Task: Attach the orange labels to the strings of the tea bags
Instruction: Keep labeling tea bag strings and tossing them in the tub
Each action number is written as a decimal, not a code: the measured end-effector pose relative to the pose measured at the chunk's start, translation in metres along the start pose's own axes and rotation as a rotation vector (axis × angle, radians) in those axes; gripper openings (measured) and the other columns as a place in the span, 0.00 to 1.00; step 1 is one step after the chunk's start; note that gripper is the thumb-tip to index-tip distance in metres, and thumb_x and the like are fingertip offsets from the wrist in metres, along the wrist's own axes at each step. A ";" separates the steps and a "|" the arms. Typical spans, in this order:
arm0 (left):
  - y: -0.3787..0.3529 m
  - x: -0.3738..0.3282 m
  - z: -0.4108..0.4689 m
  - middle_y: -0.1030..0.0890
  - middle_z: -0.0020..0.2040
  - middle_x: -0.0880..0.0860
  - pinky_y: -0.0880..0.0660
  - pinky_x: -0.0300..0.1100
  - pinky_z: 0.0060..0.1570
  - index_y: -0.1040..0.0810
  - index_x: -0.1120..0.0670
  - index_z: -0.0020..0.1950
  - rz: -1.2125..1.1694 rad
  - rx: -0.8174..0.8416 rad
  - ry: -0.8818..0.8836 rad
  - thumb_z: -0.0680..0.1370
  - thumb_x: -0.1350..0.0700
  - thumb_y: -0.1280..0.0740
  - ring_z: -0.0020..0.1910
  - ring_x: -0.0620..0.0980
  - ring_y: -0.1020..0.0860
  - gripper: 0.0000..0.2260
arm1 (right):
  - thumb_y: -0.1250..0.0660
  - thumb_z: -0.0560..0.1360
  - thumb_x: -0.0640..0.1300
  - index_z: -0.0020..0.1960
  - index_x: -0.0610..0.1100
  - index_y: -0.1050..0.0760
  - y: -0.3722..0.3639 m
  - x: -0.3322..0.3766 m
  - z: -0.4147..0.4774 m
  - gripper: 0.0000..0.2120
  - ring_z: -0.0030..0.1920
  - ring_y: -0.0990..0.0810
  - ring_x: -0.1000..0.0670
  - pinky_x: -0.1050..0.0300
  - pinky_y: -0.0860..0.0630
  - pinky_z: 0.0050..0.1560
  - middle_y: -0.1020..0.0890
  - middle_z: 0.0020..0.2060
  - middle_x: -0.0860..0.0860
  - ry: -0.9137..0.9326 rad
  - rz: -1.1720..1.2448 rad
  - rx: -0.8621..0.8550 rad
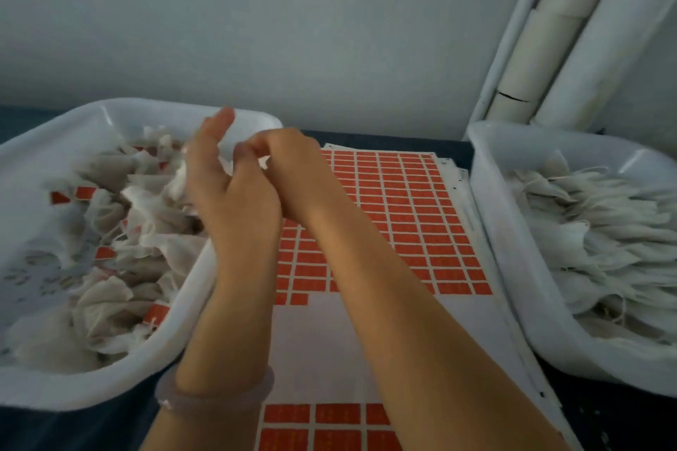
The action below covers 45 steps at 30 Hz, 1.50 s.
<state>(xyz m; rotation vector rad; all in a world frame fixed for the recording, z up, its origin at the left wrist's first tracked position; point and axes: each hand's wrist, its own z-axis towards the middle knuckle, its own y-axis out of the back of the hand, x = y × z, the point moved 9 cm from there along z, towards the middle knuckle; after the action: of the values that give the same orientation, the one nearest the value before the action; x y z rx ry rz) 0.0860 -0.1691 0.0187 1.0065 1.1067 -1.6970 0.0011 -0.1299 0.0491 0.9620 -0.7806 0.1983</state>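
Hands are meeting above the left tray's (pixel 199 280) inner rim. The right hand (pixel 289 172) is pinching a white scrap (pixel 265 161); the left hand (pixel 219 190) is touching it, grip unclear. Labelled tea bags (pixel 146 216) are lying just leftward, nearer the left hand. The label sheet (pixel 403 201) is lying underneath, and unlabelled bags (pixel 604 231) are sitting well right.

Gridded orange labels (pixel 414 216), heaped white tea bags (pixel 604 231)

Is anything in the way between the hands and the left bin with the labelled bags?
Nothing visible. The left hand and right hand meet over the right rim of the left bin, which is open on top and holds only tea bags. What the fingers pinch is too blurred to tell.
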 end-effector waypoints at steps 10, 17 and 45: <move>-0.221 0.010 -0.148 0.22 0.54 0.50 0.31 0.34 0.50 0.26 0.54 0.65 0.347 0.989 -0.051 0.82 0.60 0.45 0.56 0.49 0.23 0.14 | 0.39 0.76 0.40 0.46 0.43 0.23 0.191 -0.152 -0.110 0.06 0.50 0.20 0.40 0.55 0.30 0.43 0.19 0.43 0.43 -0.540 -0.573 -0.152; -0.256 0.036 -0.200 0.26 0.66 0.55 0.35 0.51 0.69 0.30 0.52 0.70 0.630 1.325 -0.142 0.75 0.65 0.38 0.64 0.56 0.29 0.23 | 0.26 0.69 0.42 0.50 0.46 0.21 0.230 -0.218 -0.167 0.10 0.41 0.24 0.51 0.56 0.27 0.45 0.19 0.46 0.48 -0.810 -0.492 -0.099; -0.069 0.096 -0.057 0.20 0.34 0.43 0.23 0.32 0.36 0.25 0.50 0.36 0.179 0.835 0.090 0.69 0.51 0.27 0.37 0.43 0.20 0.07 | 0.31 0.70 0.54 0.45 0.60 0.23 0.030 -0.146 -0.104 0.04 0.43 0.20 0.63 0.73 0.25 0.40 0.18 0.41 0.65 -0.224 0.302 -0.161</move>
<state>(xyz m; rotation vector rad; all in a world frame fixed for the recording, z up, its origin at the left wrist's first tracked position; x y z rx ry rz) 0.0011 -0.1199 -0.0682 1.6387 0.3015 -2.0060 -0.0653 -0.0037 -0.0640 0.7175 -1.1314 0.2886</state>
